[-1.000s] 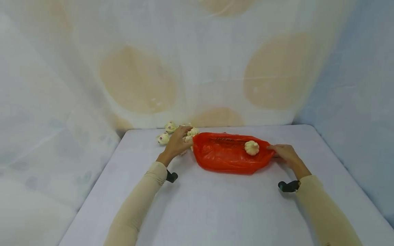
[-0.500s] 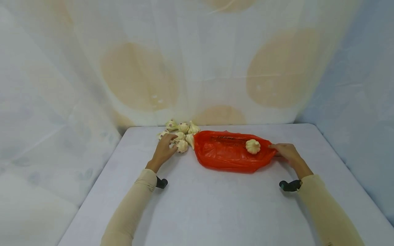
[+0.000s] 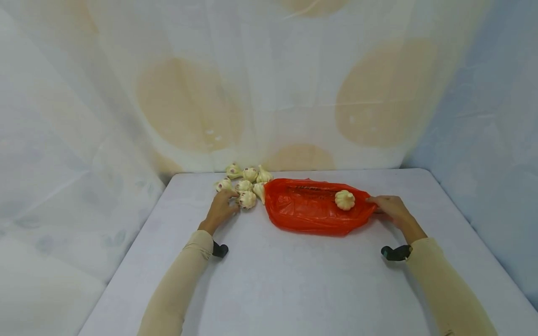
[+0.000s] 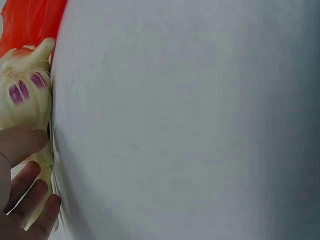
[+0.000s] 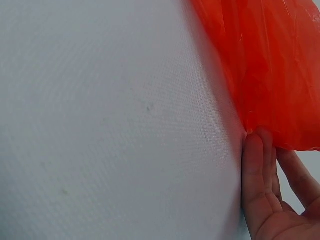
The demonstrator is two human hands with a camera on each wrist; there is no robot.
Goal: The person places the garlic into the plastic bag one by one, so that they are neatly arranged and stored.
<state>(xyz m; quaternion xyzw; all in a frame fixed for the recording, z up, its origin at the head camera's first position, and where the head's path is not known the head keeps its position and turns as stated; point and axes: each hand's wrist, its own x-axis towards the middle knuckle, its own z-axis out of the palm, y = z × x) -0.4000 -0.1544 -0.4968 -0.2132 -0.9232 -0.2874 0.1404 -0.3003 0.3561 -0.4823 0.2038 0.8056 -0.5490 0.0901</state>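
Note:
In the head view my left hand (image 3: 222,208) is at the left edge of a cluster of garlic bulbs, beside the nearest garlic bulb (image 3: 247,199). The left wrist view shows its thumb against or just in front of a purple-streaked garlic bulb (image 4: 27,97), fingers loosely bent and apart; contact is hard to tell. A red plastic bag (image 3: 311,219) lies flat, its mouth at the right. My right hand (image 3: 391,207) pinches that end, thumb above and fingers below the film (image 5: 280,75). One garlic bulb (image 3: 345,200) rests on top of the bag near this hand.
Several more bulbs, among them a garlic bulb (image 3: 233,171) at the back, lie on the white table (image 3: 294,280), left of the bag. A patterned curtain (image 3: 290,93) hangs behind the table and along both sides.
My left hand has moved left and slightly toward me, from the bag's left end to the outer side of the garlic cluster, uncovering bulbs. My right hand stays on the bag.

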